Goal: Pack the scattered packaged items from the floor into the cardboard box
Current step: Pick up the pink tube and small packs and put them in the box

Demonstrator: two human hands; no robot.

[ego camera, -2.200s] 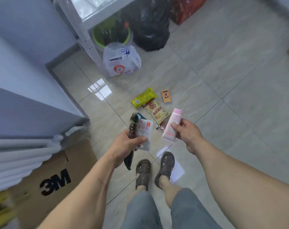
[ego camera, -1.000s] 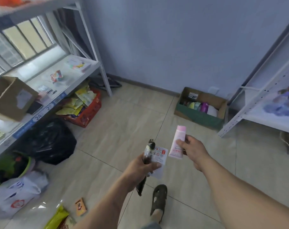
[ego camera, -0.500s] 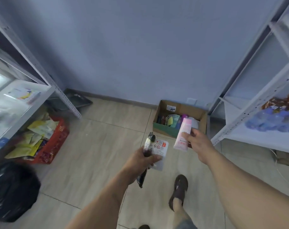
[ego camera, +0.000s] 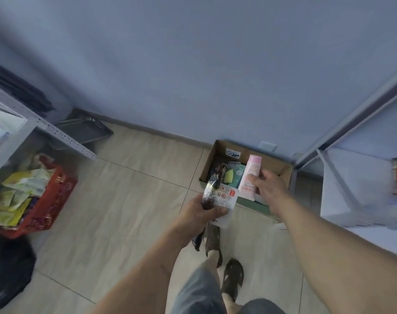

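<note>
An open cardboard box (ego camera: 281, 167) stands on the floor against the blue wall, with several packaged items inside. My right hand (ego camera: 269, 186) grips a pink and white tube (ego camera: 250, 175), held upright over the box's near side. My left hand (ego camera: 200, 211) holds a dark narrow packet (ego camera: 210, 192) together with a white packet with red print (ego camera: 227, 197), just in front of the box's near left corner. The lower end of the dark packet hangs below my left hand.
A red basket (ego camera: 50, 200) full of yellow-green packets sits at the left under a white metal shelf (ego camera: 63, 137). A black bag (ego camera: 7, 270) lies at lower left. Another white shelf unit (ego camera: 360, 186) stands at the right, close beside the box. My sandalled feet (ego camera: 224, 264) are below.
I have walked from the scattered items to the box, which is now close. Both hands carried their packets along, and the pink tube now hangs over the box.
</note>
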